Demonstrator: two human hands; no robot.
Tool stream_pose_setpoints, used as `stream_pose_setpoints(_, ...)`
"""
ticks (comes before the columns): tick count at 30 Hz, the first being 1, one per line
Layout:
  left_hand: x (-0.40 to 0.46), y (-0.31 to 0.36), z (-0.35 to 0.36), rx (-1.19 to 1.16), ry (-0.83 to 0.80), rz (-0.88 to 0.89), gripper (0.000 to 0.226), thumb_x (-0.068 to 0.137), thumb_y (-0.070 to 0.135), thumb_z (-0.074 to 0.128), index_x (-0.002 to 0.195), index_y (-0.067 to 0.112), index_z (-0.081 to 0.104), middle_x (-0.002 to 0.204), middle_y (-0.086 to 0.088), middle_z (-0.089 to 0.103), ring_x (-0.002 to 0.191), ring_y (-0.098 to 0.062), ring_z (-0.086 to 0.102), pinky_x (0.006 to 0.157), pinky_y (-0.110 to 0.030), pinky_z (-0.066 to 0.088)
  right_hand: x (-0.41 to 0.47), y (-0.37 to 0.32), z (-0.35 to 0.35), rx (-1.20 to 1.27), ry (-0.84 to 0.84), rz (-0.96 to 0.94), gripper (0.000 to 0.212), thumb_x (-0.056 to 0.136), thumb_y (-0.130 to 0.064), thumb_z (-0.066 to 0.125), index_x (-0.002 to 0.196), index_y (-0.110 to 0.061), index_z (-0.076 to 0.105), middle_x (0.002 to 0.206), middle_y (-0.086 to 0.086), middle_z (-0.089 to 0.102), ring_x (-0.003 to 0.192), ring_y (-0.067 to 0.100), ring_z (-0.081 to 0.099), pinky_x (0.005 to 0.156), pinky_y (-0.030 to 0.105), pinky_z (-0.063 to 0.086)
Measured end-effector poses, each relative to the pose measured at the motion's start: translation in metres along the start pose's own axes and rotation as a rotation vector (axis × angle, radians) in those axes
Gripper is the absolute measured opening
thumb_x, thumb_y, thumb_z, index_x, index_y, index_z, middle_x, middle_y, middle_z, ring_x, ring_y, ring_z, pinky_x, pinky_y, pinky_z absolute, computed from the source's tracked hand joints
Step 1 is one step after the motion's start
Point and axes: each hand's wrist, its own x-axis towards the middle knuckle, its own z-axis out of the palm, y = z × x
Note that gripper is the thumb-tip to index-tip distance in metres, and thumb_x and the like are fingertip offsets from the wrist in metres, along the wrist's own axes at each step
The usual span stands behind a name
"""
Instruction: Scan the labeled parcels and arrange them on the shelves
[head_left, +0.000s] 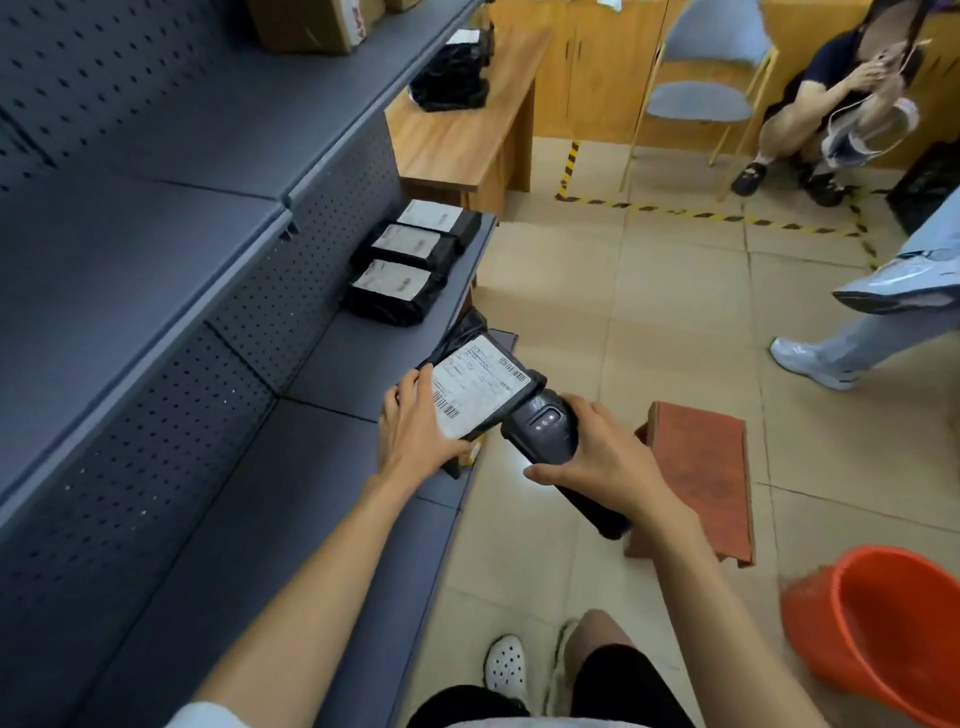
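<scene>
My left hand (415, 431) grips a black plastic parcel (478, 384) with a white barcode label, holding it over the front edge of the low grey shelf (358, 358). My right hand (597, 457) holds a black handheld scanner (545, 431), its head close against the parcel's right edge. Three more labelled black parcels (410, 260) lie in a row farther along the same shelf. A pile of black parcels (452, 78) sits on the wooden table (467, 140) beyond the shelving.
Upper grey shelves (156, 208) with perforated back panels fill the left; cardboard boxes (311, 21) stand on top. On the tiled floor lie a reddish wooden stool (696, 467) and an orange bucket (883, 623). A seated person (841, 98) and another person's legs (883, 312) are at right.
</scene>
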Motion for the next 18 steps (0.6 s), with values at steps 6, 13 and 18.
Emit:
stream_pose_setpoints(6,0.062,-0.004,0.024,0.01,-0.004,-0.174,0.122,0.055,0.052,0.085,0.15,0.016,0.018,0.149,-0.005,0.028,0.129,-0.031,0.031,0.104,-0.044,0.036,0.125,0.0,-0.017,-0.054,-0.113,-0.119,0.09,0.067,-0.054,0.081,0.143,-0.033,0.038,0.122,-0.003,0.053,0.105,0.022,0.06,0.086,0.038,0.052)
stream_pose_setpoints(13,0.13,0.008,0.034,-0.013,0.051,-0.472,0.127,0.058,0.053,0.083,0.154,0.015,0.008,0.149,-0.008,0.028,0.13,-0.032,0.03,0.103,-0.045,0.038,0.258,-0.006,-0.044,-0.168,-0.278,-0.307,0.082,0.072,-0.052,0.08,0.141,-0.031,0.04,0.11,-0.009,0.046,0.099,0.02,0.058,0.077,0.034,0.046)
stream_pose_setpoints(18,0.145,-0.01,0.039,-0.06,0.071,-0.687,0.123,0.057,0.05,0.085,0.152,0.022,0.012,0.148,-0.008,0.028,0.128,-0.035,0.032,0.099,-0.052,0.04,0.32,-0.02,-0.031,-0.184,-0.388,-0.426,0.087,0.068,-0.054,0.08,0.141,-0.03,0.039,0.121,-0.007,0.053,0.104,0.021,0.058,0.074,0.034,0.043)
